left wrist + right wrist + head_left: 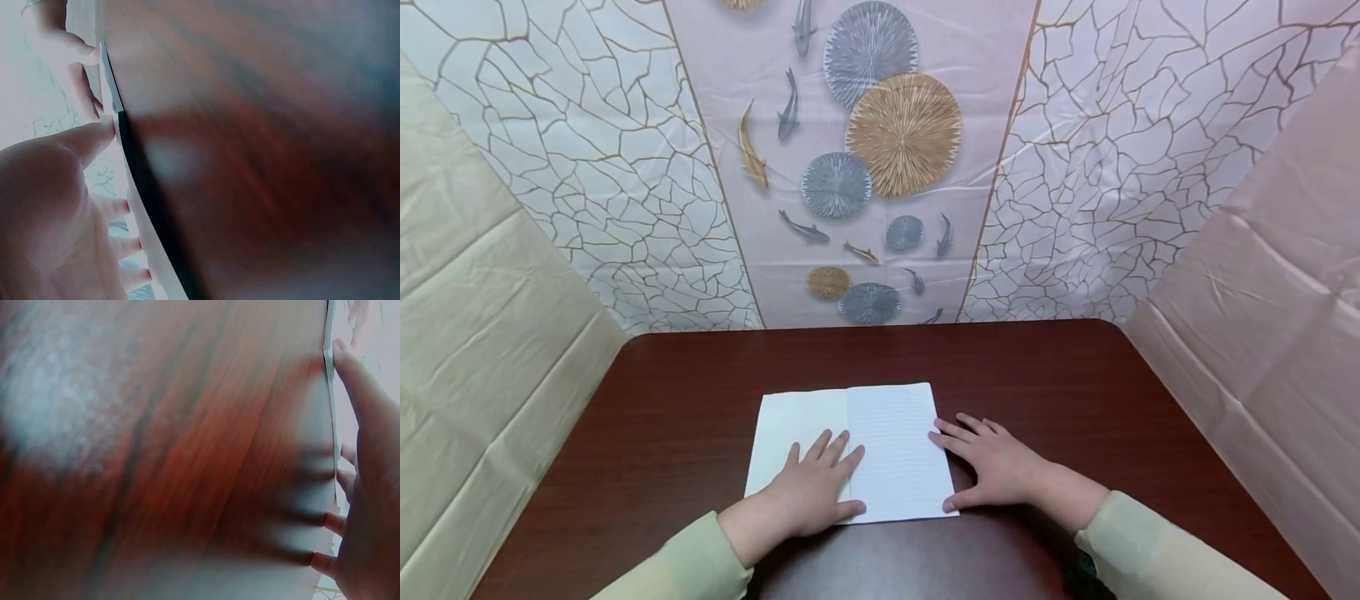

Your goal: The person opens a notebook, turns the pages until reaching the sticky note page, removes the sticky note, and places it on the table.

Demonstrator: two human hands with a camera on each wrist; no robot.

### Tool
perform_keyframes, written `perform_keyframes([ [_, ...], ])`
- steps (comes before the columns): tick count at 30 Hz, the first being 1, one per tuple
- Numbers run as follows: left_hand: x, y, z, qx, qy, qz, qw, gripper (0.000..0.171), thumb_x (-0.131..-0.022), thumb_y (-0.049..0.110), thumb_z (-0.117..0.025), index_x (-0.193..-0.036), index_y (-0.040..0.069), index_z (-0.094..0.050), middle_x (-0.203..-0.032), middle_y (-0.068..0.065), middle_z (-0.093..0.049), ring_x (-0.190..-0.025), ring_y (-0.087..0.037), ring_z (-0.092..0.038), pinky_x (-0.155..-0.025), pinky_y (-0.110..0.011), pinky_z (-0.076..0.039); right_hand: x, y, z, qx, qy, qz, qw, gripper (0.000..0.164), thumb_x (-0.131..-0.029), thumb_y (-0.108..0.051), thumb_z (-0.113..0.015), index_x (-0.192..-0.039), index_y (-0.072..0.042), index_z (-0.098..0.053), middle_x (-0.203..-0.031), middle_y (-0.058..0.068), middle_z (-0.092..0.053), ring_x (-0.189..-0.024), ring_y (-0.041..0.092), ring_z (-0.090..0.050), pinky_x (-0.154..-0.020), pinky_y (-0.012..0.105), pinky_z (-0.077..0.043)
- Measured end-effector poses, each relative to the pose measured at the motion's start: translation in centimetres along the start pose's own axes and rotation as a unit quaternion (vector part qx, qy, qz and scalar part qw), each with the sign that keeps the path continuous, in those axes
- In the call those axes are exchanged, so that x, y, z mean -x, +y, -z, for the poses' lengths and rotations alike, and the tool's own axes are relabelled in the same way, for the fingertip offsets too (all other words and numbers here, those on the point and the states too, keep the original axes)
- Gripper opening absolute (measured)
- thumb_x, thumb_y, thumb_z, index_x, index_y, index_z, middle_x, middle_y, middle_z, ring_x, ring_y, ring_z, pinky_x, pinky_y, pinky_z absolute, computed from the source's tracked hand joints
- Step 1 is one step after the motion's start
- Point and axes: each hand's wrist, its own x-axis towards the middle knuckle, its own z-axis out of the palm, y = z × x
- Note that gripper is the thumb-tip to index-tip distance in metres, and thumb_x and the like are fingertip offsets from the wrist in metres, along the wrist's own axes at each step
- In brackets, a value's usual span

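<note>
A notebook (895,454) lies spread on the table, with a plain left side and a faintly ruled right page. My left hand (811,492) rests on it near the fold, fingers spread, the thumb touching the lower part of the ruled page. At the right edge of that page is my right hand (1003,467), its thumb on the bottom corner and some fingertips at the edge higher up. In the left wrist view, the notebook's thin edge (111,78) shows under the thumb. The right wrist view shows the right hand (372,481) with fingertips down on the surface.
The dark reddish-brown table (685,400) has rounded far corners. A patterned cloth backdrop (872,208) with fish and round shapes hangs behind it. Pale creased cloth walls (1285,333) stand on both sides. Something dark (1084,575) sits below the right sleeve.
</note>
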Motion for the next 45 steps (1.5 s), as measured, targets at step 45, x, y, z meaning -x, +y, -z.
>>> perform_keyframes([
  [45, -0.8, 4.0, -0.6, -0.171, 0.155, -0.128, 0.9645, 0.053, -0.084, 0.070, -0.061, -0.104, 0.021, -0.067, -0.114, 0.001, -0.062, -0.113, -0.022, -0.056, -0.098, -0.052, -0.045, -0.4, -0.9, -0.1, 0.003, 0.023, -0.029, 0.999, 0.096, -0.077, -0.086, -0.050, -0.151, -0.025, -0.044, -0.158, -0.002, -0.035, -0.144, 0.037, -0.030, -0.108, 0.065, -0.028],
])
